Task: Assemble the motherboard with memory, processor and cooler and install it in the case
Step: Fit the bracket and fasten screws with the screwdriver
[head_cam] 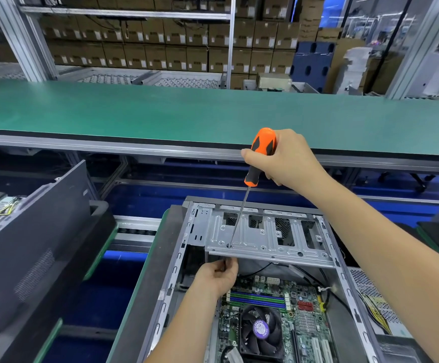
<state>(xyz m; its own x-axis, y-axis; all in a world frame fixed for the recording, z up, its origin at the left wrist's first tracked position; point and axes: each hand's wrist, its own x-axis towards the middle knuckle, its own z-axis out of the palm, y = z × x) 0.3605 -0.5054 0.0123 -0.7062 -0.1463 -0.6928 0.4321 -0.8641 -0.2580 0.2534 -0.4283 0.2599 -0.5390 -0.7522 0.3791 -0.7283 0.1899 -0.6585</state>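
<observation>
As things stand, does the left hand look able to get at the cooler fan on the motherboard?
Probably yes. The left hand grips the front edge of the drive bracket, just beyond the cooler fan, which lies uncovered in the open case. It would only need to let go and draw back.

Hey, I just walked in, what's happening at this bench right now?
A person is working on an open PC case. The right hand grips an orange screwdriver, its tip set in a hole of the metal drive bracket. The left hand holds something small just under the bracket's front edge. The motherboard already sits inside, with memory and cooler fan fitted.
</observation>
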